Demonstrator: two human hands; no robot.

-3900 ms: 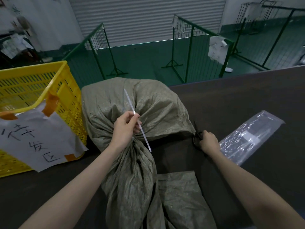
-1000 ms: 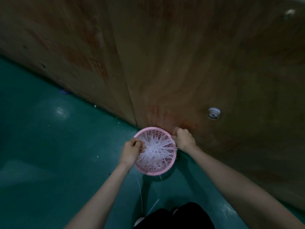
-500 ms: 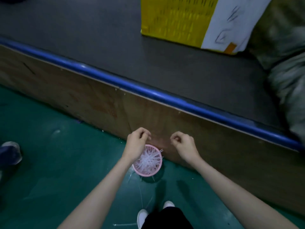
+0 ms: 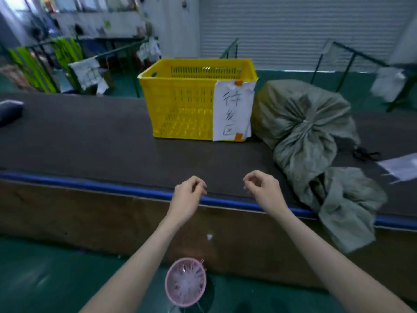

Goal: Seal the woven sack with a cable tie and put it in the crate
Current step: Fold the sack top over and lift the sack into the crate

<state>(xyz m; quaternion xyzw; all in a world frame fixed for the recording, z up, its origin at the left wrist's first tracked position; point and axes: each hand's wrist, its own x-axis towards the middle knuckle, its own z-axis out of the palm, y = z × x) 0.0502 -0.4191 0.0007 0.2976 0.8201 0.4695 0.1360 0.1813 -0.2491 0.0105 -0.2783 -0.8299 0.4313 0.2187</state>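
We stand at the long dark-topped table (image 4: 90, 141) with its blue front edge, both arms stretched out before us. Our left hand (image 4: 188, 196) and right hand (image 4: 262, 188) hover just above that edge, each with thumb and fingers curled in towards a pinch; the frame is too blurred for us to tell whether anything thin is held between them, so we cannot say if they grasp something or are merely clenched on air.

The grey-green woven plastic sack (image 4: 302, 123) lies on the table just to the right of the yellow perforated plastic crate (image 4: 180, 109), close against the crate's side where a white paper label with handwritten characters (image 4: 232, 111) is taped. The sack's neck is gathered tight, and we see a small pale band at the cinch, which we judge to be the white cable tie (image 4: 306, 121) already fastened. Its loose mouth (image 4: 343, 206) spills over the table edge.

Down on the green floor (image 4: 45, 279) by the table's wooden front sits a round pink plastic basket of white cable ties (image 4: 185, 282).

So sealing looks done to us, though the blur leaves some doubt. What is left is the second half: the sack is still outside the crate, which shows nothing inside from here, and neither hand is touching the sack yet
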